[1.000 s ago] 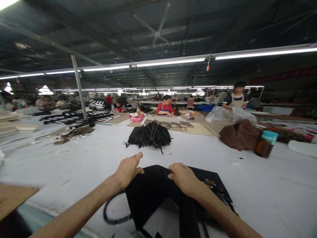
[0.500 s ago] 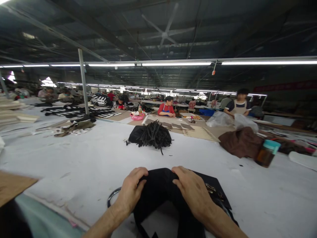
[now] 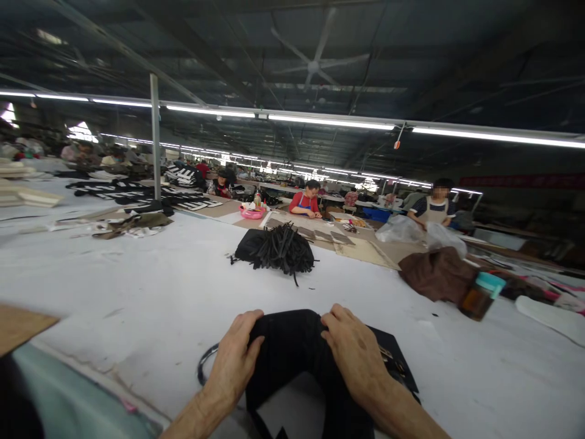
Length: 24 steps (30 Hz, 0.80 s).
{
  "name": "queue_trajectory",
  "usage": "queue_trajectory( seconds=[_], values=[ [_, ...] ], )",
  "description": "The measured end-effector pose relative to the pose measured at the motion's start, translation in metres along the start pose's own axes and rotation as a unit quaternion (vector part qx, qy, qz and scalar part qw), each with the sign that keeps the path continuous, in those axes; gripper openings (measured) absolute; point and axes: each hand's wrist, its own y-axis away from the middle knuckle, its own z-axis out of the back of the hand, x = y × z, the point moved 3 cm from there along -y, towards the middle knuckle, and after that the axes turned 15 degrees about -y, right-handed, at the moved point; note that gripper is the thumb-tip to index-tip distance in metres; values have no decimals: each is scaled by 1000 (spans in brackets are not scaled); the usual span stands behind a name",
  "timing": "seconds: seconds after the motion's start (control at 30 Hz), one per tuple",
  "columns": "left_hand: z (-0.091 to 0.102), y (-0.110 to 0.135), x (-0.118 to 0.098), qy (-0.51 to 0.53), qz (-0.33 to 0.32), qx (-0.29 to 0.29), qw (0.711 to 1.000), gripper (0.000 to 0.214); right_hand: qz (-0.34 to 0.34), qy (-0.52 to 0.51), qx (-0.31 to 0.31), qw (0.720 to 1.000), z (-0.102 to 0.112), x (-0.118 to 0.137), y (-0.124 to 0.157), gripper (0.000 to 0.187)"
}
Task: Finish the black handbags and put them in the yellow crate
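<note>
1. Fluorescent tubes [image 3: 331, 122] and a ceiling fan [image 3: 313, 67] hang over a busy workshop, where a white worktop [image 3: 137, 286] fills the foreground.
2. Front and center, a black bent piece [image 3: 292, 335] stands arched on the near part of the worktop, between a person's two bare hands.
3. At its left end, the left hand [image 3: 234, 353] has its grip closed on the upper edge, thumb on the near face; a dark loop [image 3: 201, 369] curves out beside it.
4. Opposite, the right hand [image 3: 356, 347] grips the upper right edge, near a flat black panel [image 3: 398, 349] with metal fittings.
5. Beyond lies a heap of black strips [image 3: 283, 250]; to the right, a teal-lidded jar [image 3: 479, 297] leans beside brown cloth [image 3: 436, 271].
6. Across the way, a co-worker in red [image 3: 304, 200] bends over pieces.
</note>
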Motion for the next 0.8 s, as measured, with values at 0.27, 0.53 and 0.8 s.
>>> queue_trajectory(
  seconds=[0.27, 0.53, 0.8],
  values=[
    [-3, 2, -2, 34, 29, -16, 999, 33, -38, 57, 14, 998, -6, 10, -15, 12],
    [-7, -4, 0, 66, 58, -18, 996, 32, -12, 59, 19, 998, -10, 14, -16, 19],
    [-18, -12, -1, 48, 64, -20, 997, 30, 168, 0, 157, 973, -11, 10, 11, 12]
  ],
)
